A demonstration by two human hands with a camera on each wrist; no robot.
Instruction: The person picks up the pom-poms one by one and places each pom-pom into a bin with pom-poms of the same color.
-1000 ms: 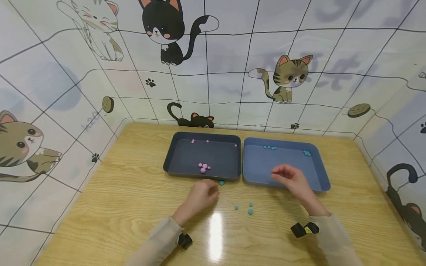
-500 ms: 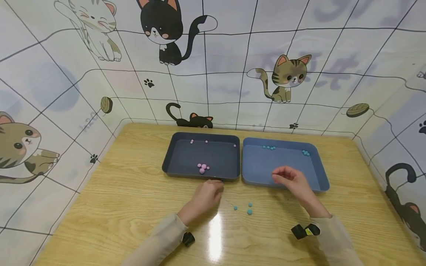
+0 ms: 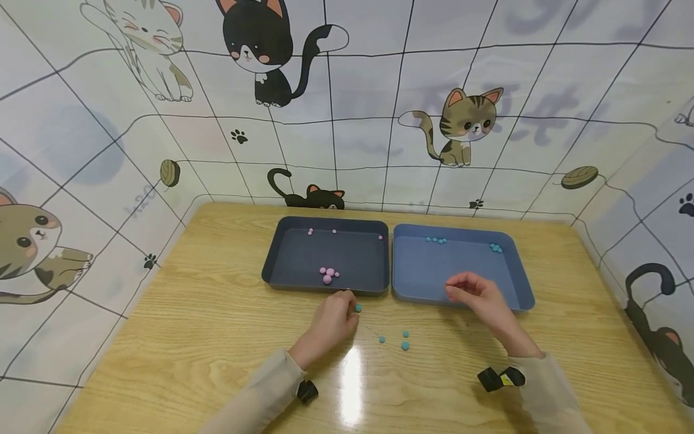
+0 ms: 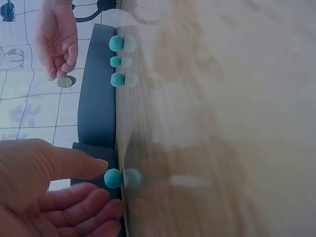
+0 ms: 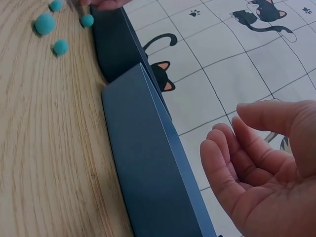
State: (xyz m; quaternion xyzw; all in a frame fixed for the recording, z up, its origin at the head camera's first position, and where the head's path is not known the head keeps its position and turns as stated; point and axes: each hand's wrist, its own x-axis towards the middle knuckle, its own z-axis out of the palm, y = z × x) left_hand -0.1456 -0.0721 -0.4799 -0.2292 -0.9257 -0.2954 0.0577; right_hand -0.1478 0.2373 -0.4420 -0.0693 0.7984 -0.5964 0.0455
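My left hand [image 3: 331, 322] is low over the table, just in front of the dark tray [image 3: 303, 285]. A small teal ball [image 4: 113, 178] lies on the wood right at its thumb tip, with the loosely bent fingers close by and not closed round it. Three more teal balls, among them a larger ball [image 3: 405, 345], lie on the table to the right of this hand. My right hand [image 3: 479, 301] hovers over the front of the blue tray [image 3: 423, 298]; its fingers are loosely curled, and nothing shows between fingers and thumb in the right wrist view.
Inside the dark tray are several pink balls [image 3: 328, 279], some clustered near the front, others along the back. Teal balls [image 3: 496, 248] lie in two groups at the back of the blue tray. A cat-patterned backdrop [image 3: 368, 132] rises behind the table.
My left hand reached over the teal ball by the dark tray, then drew back slightly; that ball now lies a little nearer to me. My right hand has stayed nearly still.
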